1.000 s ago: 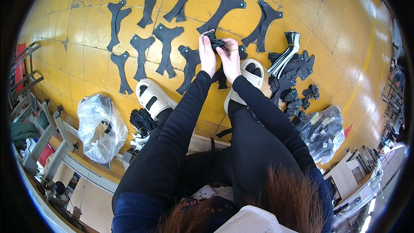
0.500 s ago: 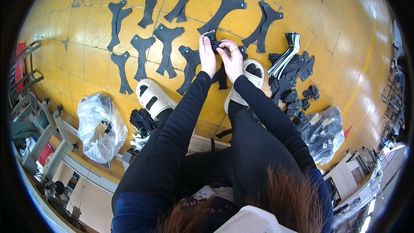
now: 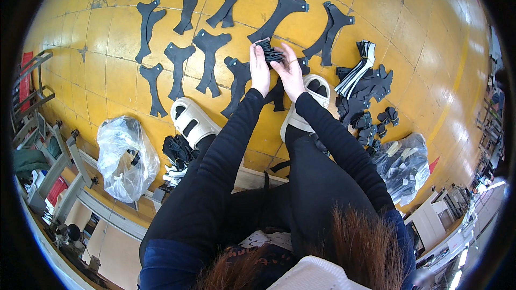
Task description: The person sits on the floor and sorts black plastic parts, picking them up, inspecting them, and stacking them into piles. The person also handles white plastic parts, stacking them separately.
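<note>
A small bundle of black strip-like pieces (image 3: 270, 51), layered together, sits between my two hands above the floor. My left hand (image 3: 259, 70) grips its left side, fingers curled around the far edge. My right hand (image 3: 291, 74) holds its right side, thumb at the near edge and fingers arched over the far side. What exactly the pieces are is too small to tell. Beyond and to the left, dark Y-shaped fabric pieces (image 3: 211, 56) lie in rows on the yellow floor (image 3: 115, 83). One such piece (image 3: 276, 96) lies partly hidden under my hands.
By my right foot are a pile of dark cut pieces (image 3: 371, 86), black-and-white strips (image 3: 361, 70) and small dark rolls (image 3: 365, 129). Clear plastic bags stand left (image 3: 126, 156) and right (image 3: 403, 164). A dark bundle (image 3: 180, 150) lies beside my left sandal (image 3: 192, 121). Metal frames (image 3: 70, 166) stand left.
The fingers of my right hand have lifted and spread a little from their pinch on the bundle, showing more of its layers. My left hand keeps its hold.
</note>
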